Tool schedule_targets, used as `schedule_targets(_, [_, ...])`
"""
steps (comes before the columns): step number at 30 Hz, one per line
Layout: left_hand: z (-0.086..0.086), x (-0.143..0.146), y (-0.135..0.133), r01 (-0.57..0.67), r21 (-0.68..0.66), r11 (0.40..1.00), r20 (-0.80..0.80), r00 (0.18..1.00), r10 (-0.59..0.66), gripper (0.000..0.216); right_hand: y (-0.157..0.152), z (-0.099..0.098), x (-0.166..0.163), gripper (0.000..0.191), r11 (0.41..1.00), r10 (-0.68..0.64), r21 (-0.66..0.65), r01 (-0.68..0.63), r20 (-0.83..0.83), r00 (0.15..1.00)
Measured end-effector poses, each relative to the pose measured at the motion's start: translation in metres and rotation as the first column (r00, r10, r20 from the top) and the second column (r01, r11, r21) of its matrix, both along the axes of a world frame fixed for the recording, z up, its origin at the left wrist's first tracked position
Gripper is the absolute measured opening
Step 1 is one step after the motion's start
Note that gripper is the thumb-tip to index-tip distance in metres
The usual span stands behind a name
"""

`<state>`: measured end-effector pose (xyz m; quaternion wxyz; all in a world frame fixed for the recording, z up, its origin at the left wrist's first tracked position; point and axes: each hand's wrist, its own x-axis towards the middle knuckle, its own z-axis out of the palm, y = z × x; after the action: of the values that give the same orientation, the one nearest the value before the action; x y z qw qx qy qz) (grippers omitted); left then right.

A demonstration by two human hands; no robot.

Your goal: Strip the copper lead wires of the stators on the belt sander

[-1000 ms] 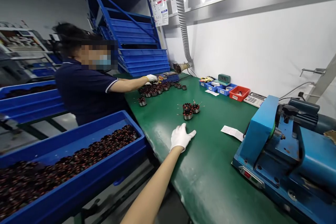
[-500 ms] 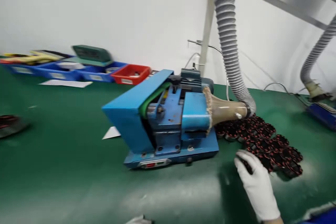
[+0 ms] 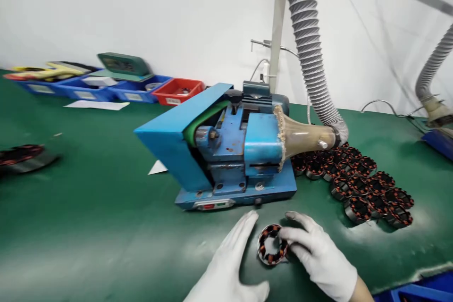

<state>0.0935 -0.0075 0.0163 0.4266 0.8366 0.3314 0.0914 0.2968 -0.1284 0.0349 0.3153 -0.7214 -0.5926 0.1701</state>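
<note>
A copper-wound motor stator [image 3: 271,259], a ring with dark slots and an open centre, is in front of the blue belt machine [image 3: 198,127]. My right hand [image 3: 320,257], in a white glove, has its fingers on the ring's right side and grips it there. To the left of the ring is my left hand [image 3: 228,262], also gloved in white. Its thumb and fingers are spread wide, apart from the stator. More stators [image 3: 359,210] stand close together on the green table right of the machine.
A ribbed grey hose [image 3: 306,33] drops to the machine's tan nozzle [image 3: 307,141]. Blue bins [image 3: 85,92] and a red bin [image 3: 180,90] line the wall. Another wound ring [image 3: 30,160] lies far left. Part of a blue crate [image 3: 421,290] shows at bottom right.
My right hand has moved left from the group of stators, bringing one stator in front of the machine. My left hand has come up from the bottom edge and spread beside it.
</note>
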Motion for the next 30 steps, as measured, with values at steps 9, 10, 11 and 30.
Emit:
schedule_targets(9, [-0.002, 0.004, -0.002, -0.029, 0.263, 0.964, -0.026, 0.999, 0.037, 0.068, 0.031, 0.005, -0.015, 0.040, 0.920, 0.189, -0.301, -0.251, -0.220, 0.957])
schedule_targets(10, [-0.002, 0.005, -0.002, -0.020, 0.311, 0.950, 0.031, 0.999, 0.011, 0.063, 0.038, 0.008, -0.016, 0.034, 0.916, 0.210, -0.307, -0.260, -0.184, 0.960])
schedule_targets(11, [-0.003, 0.006, -0.003, -0.015, 0.347, 0.938, 0.080, 0.997, -0.014, 0.058, 0.044, 0.010, -0.017, 0.027, 0.911, 0.223, -0.314, -0.267, -0.170, 0.960])
schedule_targets(30, [0.020, 0.014, -0.017, 0.021, -0.440, 0.898, 0.279, 0.954, 0.114, 0.052, 0.031, 0.003, -0.003, 0.056, 0.992, 0.028, -0.049, -0.113, -0.801, 0.597])
